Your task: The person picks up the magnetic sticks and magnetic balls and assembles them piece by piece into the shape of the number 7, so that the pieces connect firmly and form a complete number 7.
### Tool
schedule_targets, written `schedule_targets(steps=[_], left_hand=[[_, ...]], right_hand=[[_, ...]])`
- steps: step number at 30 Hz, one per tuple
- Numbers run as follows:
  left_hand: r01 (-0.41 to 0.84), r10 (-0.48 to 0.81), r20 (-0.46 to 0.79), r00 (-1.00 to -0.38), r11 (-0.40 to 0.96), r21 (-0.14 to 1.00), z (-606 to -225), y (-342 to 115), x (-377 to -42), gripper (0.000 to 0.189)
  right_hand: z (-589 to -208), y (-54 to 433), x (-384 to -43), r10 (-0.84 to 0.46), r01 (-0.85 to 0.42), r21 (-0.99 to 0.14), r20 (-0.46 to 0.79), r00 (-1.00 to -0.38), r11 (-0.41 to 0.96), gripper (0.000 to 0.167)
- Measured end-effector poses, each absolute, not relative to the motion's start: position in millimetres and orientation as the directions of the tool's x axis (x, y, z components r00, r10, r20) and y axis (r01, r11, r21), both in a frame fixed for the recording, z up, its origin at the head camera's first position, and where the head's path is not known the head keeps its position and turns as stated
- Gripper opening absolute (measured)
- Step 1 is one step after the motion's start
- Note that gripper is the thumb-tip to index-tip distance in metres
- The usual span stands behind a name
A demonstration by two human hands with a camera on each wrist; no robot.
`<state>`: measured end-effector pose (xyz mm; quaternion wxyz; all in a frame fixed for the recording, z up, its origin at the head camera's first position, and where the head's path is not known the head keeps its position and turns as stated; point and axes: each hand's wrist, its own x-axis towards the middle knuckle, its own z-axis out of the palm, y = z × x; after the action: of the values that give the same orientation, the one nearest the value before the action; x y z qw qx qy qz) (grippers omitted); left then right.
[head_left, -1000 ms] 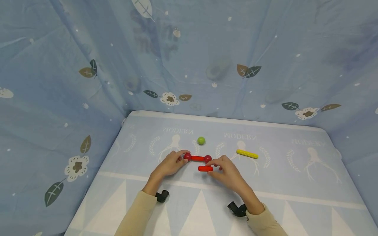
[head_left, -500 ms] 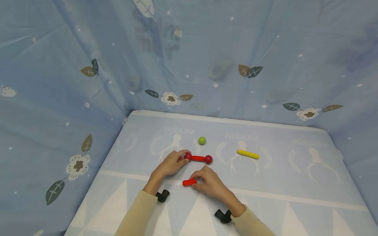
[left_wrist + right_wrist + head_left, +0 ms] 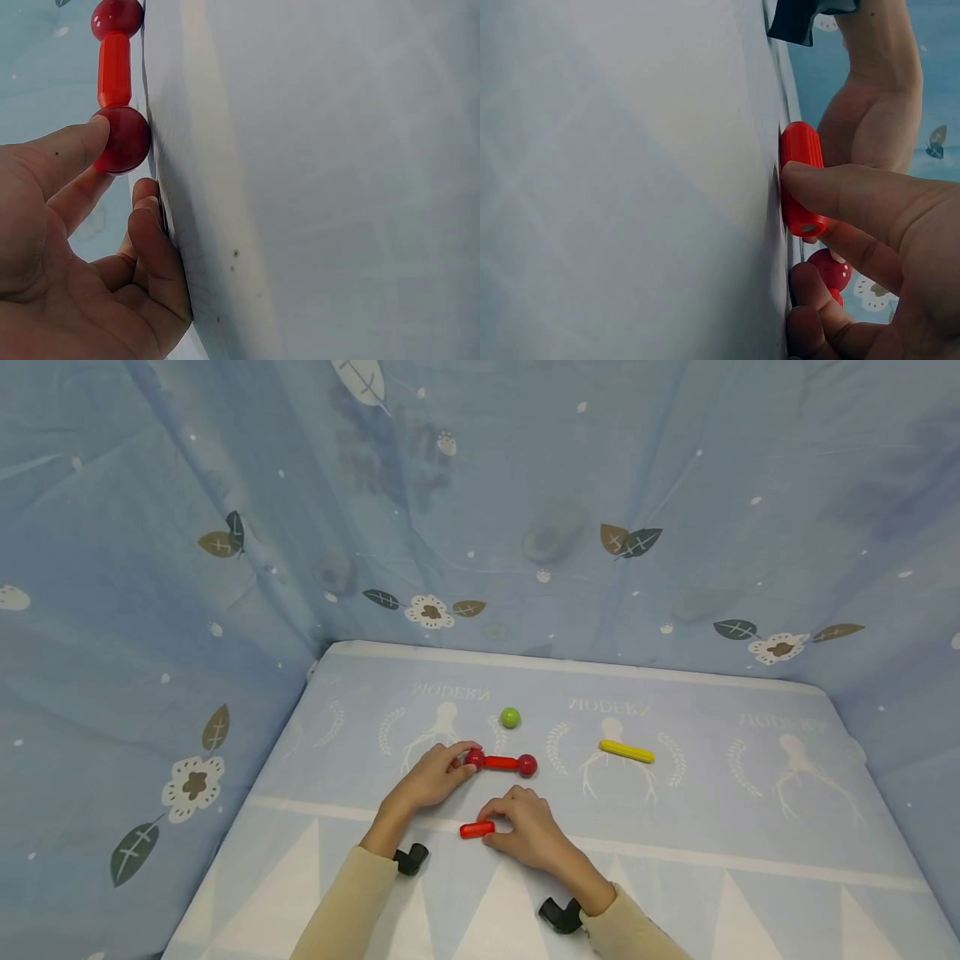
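Observation:
My left hand (image 3: 433,777) pinches the left dark red ball (image 3: 127,139) between thumb and fingers. That ball is joined by a red rod (image 3: 500,763) to a second dark red ball (image 3: 527,766) on its right, and the piece lies on the table. Nearer to me, my right hand (image 3: 527,829) pinches a separate short red rod (image 3: 477,830) by its right end. In the right wrist view, this loose rod (image 3: 802,180) is ribbed and shows a small greyish spot in its end face. It lies on or just over the tabletop; I cannot tell which.
A green ball (image 3: 510,717) sits behind the joined piece. Farther right lies a yellow rod (image 3: 627,751). Patterned cloth covers the table (image 3: 712,827), and blue curtains (image 3: 480,510) rise behind it and at the left. Black camera mounts (image 3: 561,915) project from both wrists.
My right hand has drawn the loose red rod away from the right ball, toward me and to the left. The left hand stays on its ball.

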<state>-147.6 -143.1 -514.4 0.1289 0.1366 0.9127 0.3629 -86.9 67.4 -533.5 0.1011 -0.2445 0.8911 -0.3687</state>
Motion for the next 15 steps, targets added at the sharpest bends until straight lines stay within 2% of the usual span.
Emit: schedule_targets(steps=[8,15], left_hand=[[0.163,0.351,-0.135,-0.927,0.699,0.696,-513,-143,-148,0.034],[0.175,0.362,-0.128,-0.923,0.693,0.700,-514,-144,-148,0.033]], right_hand=[[-531,69,-88,-0.517,-0.362,-0.702,-0.010,-0.856,0.613,0.021],[-525,81,-88,-0.517,-0.340,-0.748,-0.005,-0.856,0.570,0.024]])
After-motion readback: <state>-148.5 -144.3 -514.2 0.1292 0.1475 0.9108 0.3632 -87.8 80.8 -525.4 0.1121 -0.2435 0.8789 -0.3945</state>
